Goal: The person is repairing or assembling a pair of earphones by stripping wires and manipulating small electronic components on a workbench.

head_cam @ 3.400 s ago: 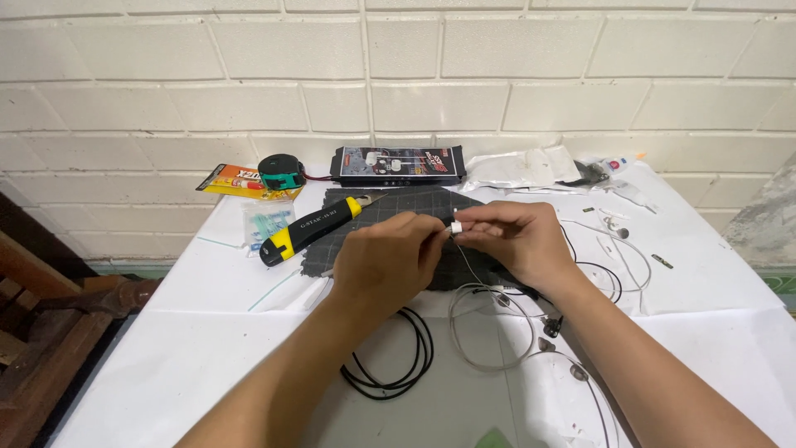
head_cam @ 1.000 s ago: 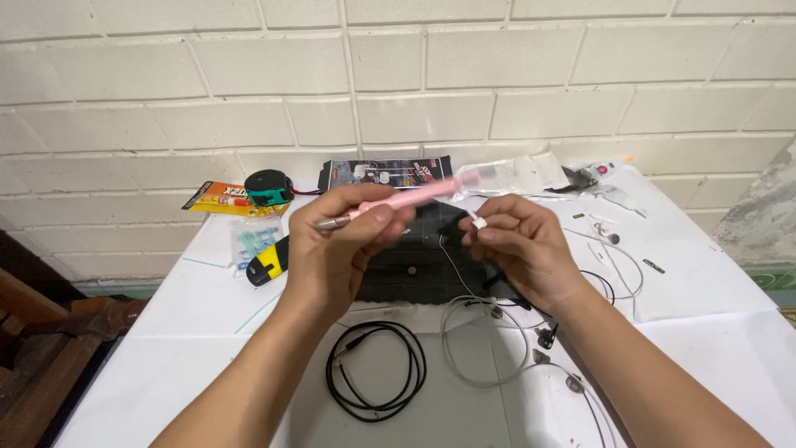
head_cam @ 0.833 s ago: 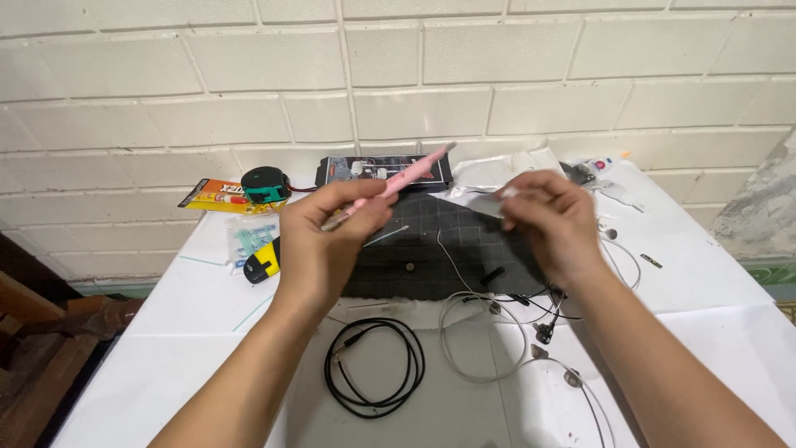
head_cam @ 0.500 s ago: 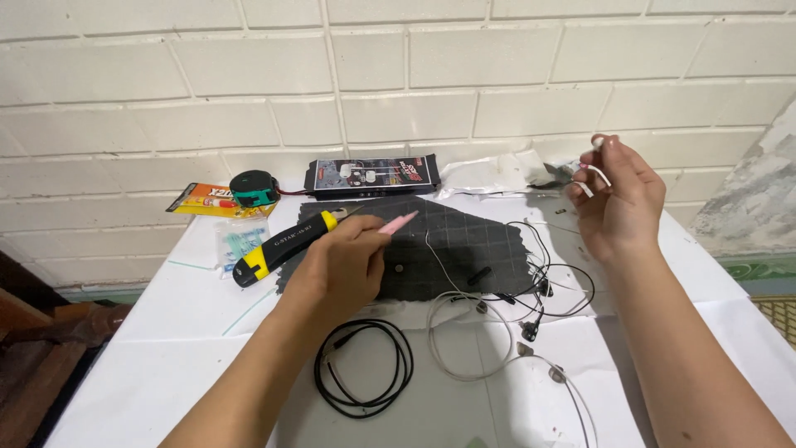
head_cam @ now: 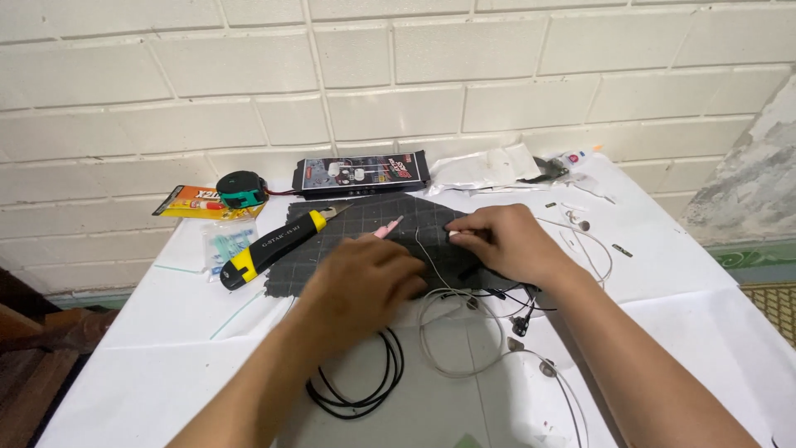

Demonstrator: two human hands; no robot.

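Both hands are back down on the dark gridded mat (head_cam: 365, 224): left hand (head_cam: 365, 278) still grips the slim pink tool (head_cam: 388, 226), right hand (head_cam: 506, 241) fingers pinch the thin white wire (head_cam: 431, 265).

**Desk surface: contents**

The desk (head_cam: 680, 274), covered in white, stands against a brick wall. Lying on it: a dark gridded mat (head_cam: 365, 228) at centre, a coiled black cable (head_cam: 365, 386) near the front edge, pale earphone wires (head_cam: 464, 340), a green-black tape measure (head_cam: 240, 189), a flat black box (head_cam: 361, 172) and clear plastic bags (head_cam: 485, 168) along the back.
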